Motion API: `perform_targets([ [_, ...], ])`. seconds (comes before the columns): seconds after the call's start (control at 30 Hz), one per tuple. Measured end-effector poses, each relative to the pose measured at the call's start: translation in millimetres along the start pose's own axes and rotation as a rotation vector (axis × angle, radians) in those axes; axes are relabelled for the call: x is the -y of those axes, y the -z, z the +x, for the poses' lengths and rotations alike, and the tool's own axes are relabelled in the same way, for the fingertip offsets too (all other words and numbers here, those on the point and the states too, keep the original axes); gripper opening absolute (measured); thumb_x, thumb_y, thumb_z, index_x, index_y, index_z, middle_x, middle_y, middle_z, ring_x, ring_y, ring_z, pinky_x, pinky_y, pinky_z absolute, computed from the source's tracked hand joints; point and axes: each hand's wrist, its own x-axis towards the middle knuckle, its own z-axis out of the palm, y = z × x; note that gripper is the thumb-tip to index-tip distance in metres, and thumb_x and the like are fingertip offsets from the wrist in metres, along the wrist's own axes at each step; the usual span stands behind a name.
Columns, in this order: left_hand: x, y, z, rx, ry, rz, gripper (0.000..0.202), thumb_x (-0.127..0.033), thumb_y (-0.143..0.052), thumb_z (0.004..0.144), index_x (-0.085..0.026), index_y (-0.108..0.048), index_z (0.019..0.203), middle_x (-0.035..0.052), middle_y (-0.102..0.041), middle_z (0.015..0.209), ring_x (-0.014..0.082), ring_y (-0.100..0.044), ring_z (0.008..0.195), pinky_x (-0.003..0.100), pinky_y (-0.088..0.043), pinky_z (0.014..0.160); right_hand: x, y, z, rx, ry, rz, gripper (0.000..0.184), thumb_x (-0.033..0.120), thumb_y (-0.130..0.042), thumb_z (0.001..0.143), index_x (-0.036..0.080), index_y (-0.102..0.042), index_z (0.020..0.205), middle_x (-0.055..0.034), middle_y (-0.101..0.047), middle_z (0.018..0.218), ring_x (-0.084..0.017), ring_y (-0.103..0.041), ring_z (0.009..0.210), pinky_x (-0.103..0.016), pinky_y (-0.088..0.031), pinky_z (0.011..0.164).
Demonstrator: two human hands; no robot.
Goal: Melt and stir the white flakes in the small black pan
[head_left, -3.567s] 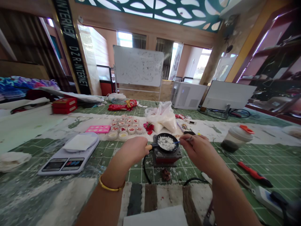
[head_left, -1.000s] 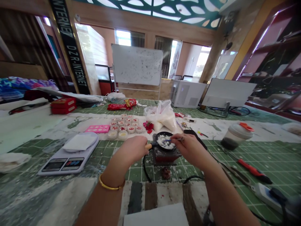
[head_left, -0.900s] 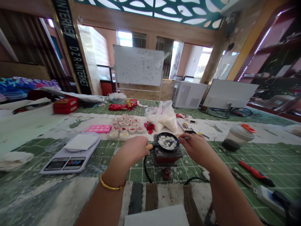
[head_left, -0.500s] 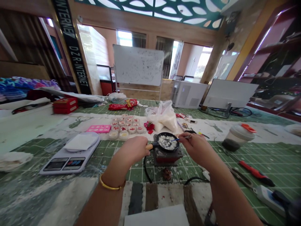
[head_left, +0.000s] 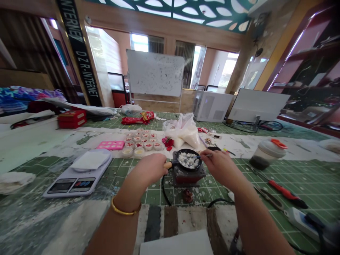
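A small black round pan point(head_left: 189, 160) heaped with white flaky chunks point(head_left: 187, 160) sits on a little dark square heater with a red band point(head_left: 188, 174), near the middle of the green gridded cutting mat point(head_left: 305, 177). The left hand point(head_left: 149, 169) is wrapped closed around the pan's pale wooden handle point(head_left: 168, 165), steadying it. The right hand point(head_left: 218, 165) pinches a thin stirring stick point(head_left: 203, 156), whose tip rests among the chunks. The step in hand looks like stirring the chunks as they warm; most are solid, so melting seems far from done. The next move calls for slow circling with the pan held level, so nothing spills over the low rim. Behind the pan lie a clear plastic bag of white flakes point(head_left: 184, 134) and a cluster of small round filled cups point(head_left: 140, 142); a white digital scale point(head_left: 79, 173) sits left.
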Motion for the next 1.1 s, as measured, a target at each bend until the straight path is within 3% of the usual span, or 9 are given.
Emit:
perform_targets([
  [0.2, 0.3, -1.7, 0.9, -0.009, -0.006, 0.009, 0.019, -0.035, -0.050, 0.070, -0.019, -0.059, 0.076, 0.0056, -0.064, 0.080, 0.0203, -0.058, 0.072, 0.027, -0.035, 0.055, 4.7, -0.3, -3.3, 0.037, 0.156, 0.127, 0.027, 0.033, -0.036, 0.087, 0.025, -0.061, 0.092, -0.0006, -0.067, 0.089, -0.017, -0.057, 0.090, -0.029, -0.034, 0.083],
  [0.37, -0.3, -0.5, 0.3, -0.011, -0.012, 0.007, 0.019, -0.035, -0.051, 0.069, -0.020, -0.059, 0.077, 0.0047, -0.063, 0.081, 0.0206, -0.058, 0.073, 0.027, -0.034, 0.055, 1.8, -0.8, -1.6, 0.027, 0.036, 0.004, 0.028, 0.029, -0.036, 0.086, 0.020, -0.062, 0.090, -0.0051, -0.067, 0.082, -0.021, -0.057, 0.088, -0.035, -0.033, 0.084],
  [0.53, -2.1, -1.0, 0.1, 0.005, 0.002, 0.014, 0.020, -0.035, -0.051, 0.070, -0.019, -0.059, 0.079, 0.0055, -0.063, 0.082, 0.0197, -0.057, 0.072, 0.027, -0.036, 0.057, 5.4, -5.5, -2.0, 0.030, 0.223, 0.136, 0.027, 0.030, -0.035, 0.088, 0.025, -0.060, 0.095, -0.0014, -0.066, 0.092, -0.016, -0.056, 0.091, -0.030, -0.033, 0.085],
  [0.7, -1.8, -1.3, 0.7, 0.013, 0.000, 0.015, 0.018, -0.035, -0.052, 0.070, -0.019, -0.058, 0.078, 0.0042, -0.063, 0.082, 0.0193, -0.058, 0.072, 0.026, -0.036, 0.055, 3.0, -10.4, 5.0, -0.008, 0.076, 0.005, 0.027, 0.029, -0.036, 0.087, 0.020, -0.062, 0.092, -0.0047, -0.067, 0.082, -0.019, -0.057, 0.089, -0.035, -0.030, 0.087],
  [0.9, -4.0, -2.9, 2.1, 0.005, 0.007, 0.017, 0.018, -0.034, -0.050, 0.071, -0.018, -0.057, 0.076, 0.0049, -0.062, 0.080, 0.0186, -0.058, 0.071, 0.025, -0.034, 0.054, 3.9, -10.1, 3.2, -0.002, 0.222, 0.134, 0.026, 0.030, -0.036, 0.087, 0.024, -0.061, 0.093, -0.0009, -0.066, 0.089, -0.015, -0.056, 0.091, -0.029, -0.032, 0.087],
  [1.1, -5.1, -2.8, 0.7, -0.011, -0.012, 0.023, 0.022, -0.037, -0.046, 0.072, -0.018, -0.056, 0.073, 0.0048, -0.062, 0.077, 0.0188, -0.057, 0.068, 0.026, -0.031, 0.052, -3.4, -8.8, 5.5, -0.012, 0.077, 0.042, 0.026, 0.029, -0.037, 0.086, 0.021, -0.062, 0.087, -0.0043, -0.067, 0.081, -0.019, -0.057, 0.085, -0.033, -0.033, 0.082],
])
